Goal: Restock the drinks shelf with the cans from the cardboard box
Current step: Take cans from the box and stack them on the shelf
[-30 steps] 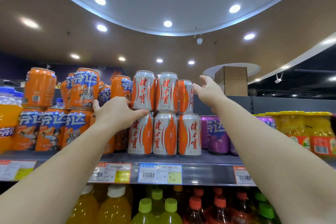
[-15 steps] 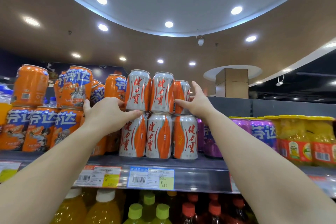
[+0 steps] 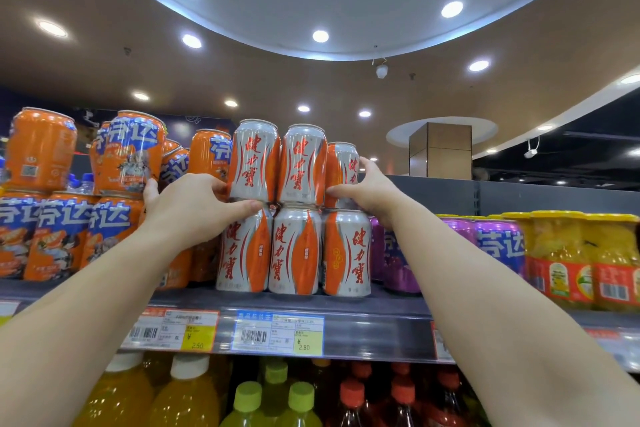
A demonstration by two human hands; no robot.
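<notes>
Silver-and-orange cans stand on the top shelf, three across and two high. My left hand presses against the left side of the stack, its thumb lying across the seam under the upper left can and its fingers behind that can. My right hand wraps the upper right can, thumb on its front near the base, fingers round its right side. The upper middle can stands between them, untouched. The lower row of cans sits at the shelf's front edge. No cardboard box is in view.
Orange cans are stacked two high just left of my left hand. Purple cans and yellow-lidded jars fill the shelf to the right. Price tags line the shelf edge. Bottles stand on the shelf below.
My right hand came down from open air beside the stack and closed round the upper right can. My left hand stayed at the stack's left side.
</notes>
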